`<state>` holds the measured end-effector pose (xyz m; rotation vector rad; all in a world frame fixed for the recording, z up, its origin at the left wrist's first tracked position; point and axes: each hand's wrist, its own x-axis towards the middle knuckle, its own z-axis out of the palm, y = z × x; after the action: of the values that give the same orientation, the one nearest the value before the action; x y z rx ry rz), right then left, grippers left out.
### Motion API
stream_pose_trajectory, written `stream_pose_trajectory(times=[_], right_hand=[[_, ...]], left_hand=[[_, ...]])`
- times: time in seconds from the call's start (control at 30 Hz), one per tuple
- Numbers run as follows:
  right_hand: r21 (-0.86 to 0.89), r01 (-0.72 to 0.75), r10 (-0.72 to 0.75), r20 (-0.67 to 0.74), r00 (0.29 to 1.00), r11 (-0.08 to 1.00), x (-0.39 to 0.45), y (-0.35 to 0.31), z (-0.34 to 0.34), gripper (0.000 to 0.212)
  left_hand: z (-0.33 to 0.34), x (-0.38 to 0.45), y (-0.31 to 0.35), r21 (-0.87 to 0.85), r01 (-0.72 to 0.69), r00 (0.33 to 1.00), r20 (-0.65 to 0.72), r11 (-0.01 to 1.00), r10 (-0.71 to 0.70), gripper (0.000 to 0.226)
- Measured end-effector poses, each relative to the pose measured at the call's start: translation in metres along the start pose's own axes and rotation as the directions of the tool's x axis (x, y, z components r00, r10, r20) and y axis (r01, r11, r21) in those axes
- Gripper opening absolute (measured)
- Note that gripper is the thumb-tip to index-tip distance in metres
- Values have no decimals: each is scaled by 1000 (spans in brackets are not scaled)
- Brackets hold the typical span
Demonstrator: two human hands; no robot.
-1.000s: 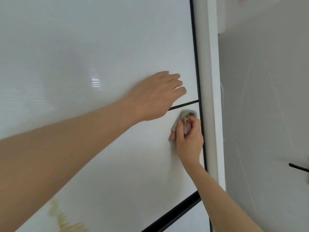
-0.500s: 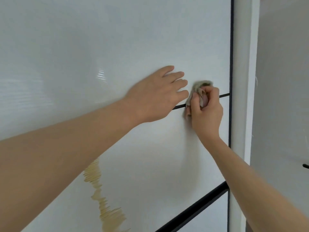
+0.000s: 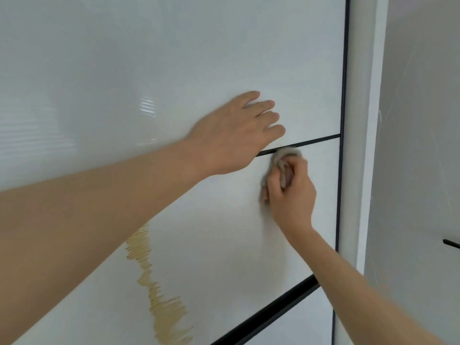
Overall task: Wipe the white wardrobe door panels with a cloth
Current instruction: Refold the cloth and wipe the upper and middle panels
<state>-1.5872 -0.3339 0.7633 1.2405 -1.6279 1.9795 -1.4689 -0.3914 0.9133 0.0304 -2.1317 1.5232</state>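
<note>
Right hand (image 3: 290, 195): curled tight round bunched grey cloth (image 3: 283, 160), wad pressed to white door panel (image 3: 224, 232) just under thin dark divider strip (image 3: 311, 141). Left hand (image 3: 236, 135): fingers straight, flat against upper panel (image 3: 174, 58), just above and left of the wad, nearly touching. Divider's long axis: sideways, rising slightly toward dark frame edge (image 3: 339, 195) right of the grip. Unwiped reach likely below and left of the wad, toward gold streak pattern (image 3: 159, 290); right hand nearer.

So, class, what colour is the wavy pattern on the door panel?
Golden yellow pattern on the white door panel; head view.
</note>
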Motion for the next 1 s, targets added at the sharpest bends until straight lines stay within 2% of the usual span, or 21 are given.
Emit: stream_pose_trajectory(times=[0.07,0.13,0.17,0.23,0.3,0.37,0.43,0.47,0.5,0.57,0.63,0.7,0.77,0.8,0.87,0.93,1.0], right_hand=[[35,156,-155,-35,987,987,45,-52,11,26],[73,252,-243,-111,964,965,53,-62,23,24],[61,288,-276,-156,948,956,39,-48,26,22],[-44,365,-367,-162,916,930,-22,6,31,16],[-112,434,-436,10,900,894,-104,77,23,9],[-116,516,-496,164,853,849,-167,135,13,16],[-95,577,-541,252,802,811,-171,149,6,20],[-113,597,-560,243,792,794,-150,138,6,21],[-167,588,-559,193,806,791,-120,118,6,21],[-196,444,-455,-18,890,875,-46,62,7,14],[-64,315,-321,-156,934,947,25,15,8,18],[-9,332,-326,-214,921,943,63,-14,10,20],[-82,398,-405,-255,878,914,53,-11,13,20],[-132,447,-466,-228,855,885,26,7,17,19],[-122,562,-573,-74,816,818,-56,52,22,17],[-102,718,-700,166,695,689,-136,102,14,14],[-81,803,-744,329,581,591,-169,132,6,16]], left_hand=[[-9,2,1,-128,97,993,-54,987,-104,42],[-17,2,-1,-253,229,955,-127,940,-267,41],[-18,2,-1,-270,248,943,-152,930,-295,42],[-16,0,1,-218,207,957,-156,954,-243,49],[-10,-1,3,-151,168,972,-141,974,-190,49],[-6,-1,2,-86,164,978,-120,983,-174,46],[-5,-1,2,-9,147,986,-82,989,-147,45],[-5,-1,2,19,149,987,-69,989,-148,46],[-7,0,3,18,158,986,-59,987,-156,47],[-13,1,1,-28,162,986,-37,986,-163,50],[-24,-2,-10,-43,102,995,-7,994,-102,44],[-37,-16,-30,29,33,999,22,999,-34,34],[-46,-39,-45,152,73,993,80,986,-86,37],[-48,-52,-48,196,116,983,115,974,-141,47],[-51,-77,-42,229,185,959,171,956,-227,65],[-49,-90,-29,232,212,952,173,949,-255,66],[-48,-93,-25,222,234,951,153,947,-270,62]])
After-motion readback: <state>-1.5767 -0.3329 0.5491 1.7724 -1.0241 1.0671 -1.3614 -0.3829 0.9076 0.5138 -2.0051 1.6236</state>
